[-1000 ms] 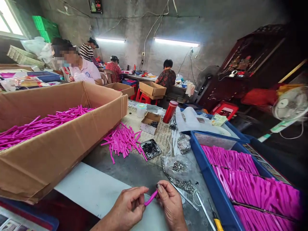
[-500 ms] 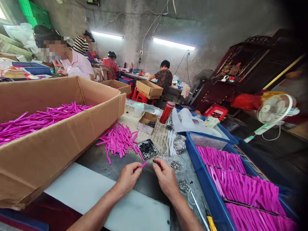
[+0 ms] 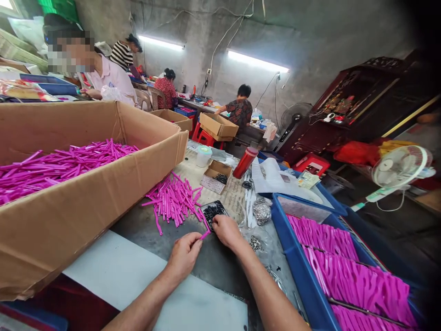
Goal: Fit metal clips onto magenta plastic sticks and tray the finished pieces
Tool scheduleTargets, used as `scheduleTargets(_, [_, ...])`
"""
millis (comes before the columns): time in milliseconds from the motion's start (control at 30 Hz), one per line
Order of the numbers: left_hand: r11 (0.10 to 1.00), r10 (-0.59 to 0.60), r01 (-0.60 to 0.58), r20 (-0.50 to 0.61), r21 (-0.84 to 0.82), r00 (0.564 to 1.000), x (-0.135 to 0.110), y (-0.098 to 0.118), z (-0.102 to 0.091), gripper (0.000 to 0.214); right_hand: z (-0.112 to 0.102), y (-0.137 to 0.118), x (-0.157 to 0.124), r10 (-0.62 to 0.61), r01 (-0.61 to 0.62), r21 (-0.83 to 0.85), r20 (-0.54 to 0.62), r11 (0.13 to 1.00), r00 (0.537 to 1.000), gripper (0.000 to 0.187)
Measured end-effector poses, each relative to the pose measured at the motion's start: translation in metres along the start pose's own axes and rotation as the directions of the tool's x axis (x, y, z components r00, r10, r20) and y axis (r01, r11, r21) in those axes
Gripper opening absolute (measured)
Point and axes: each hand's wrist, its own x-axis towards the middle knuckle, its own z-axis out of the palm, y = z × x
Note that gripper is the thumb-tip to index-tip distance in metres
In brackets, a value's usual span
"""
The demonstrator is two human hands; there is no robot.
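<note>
My left hand (image 3: 186,253) pinches a narrow magenta strip (image 3: 206,235), whose end sticks out past thumb and forefinger. Over the near right edge of a small tray of black parts (image 3: 209,212) is my right hand (image 3: 228,231), fingers closed together and tips down among the parts. Whatever those fingertips hold is hidden. Left of the tray lies a loose pile of magenta strips (image 3: 174,198) on the dark table. A white board (image 3: 144,271) lies under my forearms.
A large cardboard box (image 3: 89,188) of magenta strips stands at left. On the right, a blue crate (image 3: 306,271) holds rows of magenta pieces. Behind the tray are a small carton (image 3: 214,184), a red bottle (image 3: 245,163) and bagged metal parts (image 3: 262,211). Several people sit farther back.
My right hand has moved forward and left, from beside my left hand to the tray of black parts. The left hand keeps the strip in nearly the same place. The view has shifted slightly.
</note>
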Motion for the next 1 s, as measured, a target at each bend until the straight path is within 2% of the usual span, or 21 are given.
scheduleTargets(233, [1.0, 0.006, -0.006, -0.002, 0.017, 1.0, 0.0, 0.002, -0.001, 0.019, 0.007, 0.002, 0.008, -0.002, 0.006, -0.059, 0.065, 0.998, 0.998, 0.02])
scheduleTargets(467, [1.0, 0.008, -0.007, -0.009, 0.011, 1.0, 0.002, 0.003, -0.001, 0.019, 0.009, 0.004, 0.008, -0.023, 0.025, -0.032, 0.051, 0.999, 0.998, 0.021])
scheduleTargets(833, [1.0, 0.006, -0.006, -0.023, 0.01, 1.0, 0.003, 0.002, 0.0, 0.02, 0.006, 0.01, 0.003, 0.029, -0.02, 0.152, -0.058, 0.988, 0.998, 0.019])
scheduleTargets(1000, [1.0, -0.01, 0.01, -0.026, -0.007, 1.0, 0.002, 0.001, 0.0, 0.019, 0.006, 0.01, 0.001, 0.031, -0.001, 0.276, -0.103, 0.961, 0.994, 0.017])
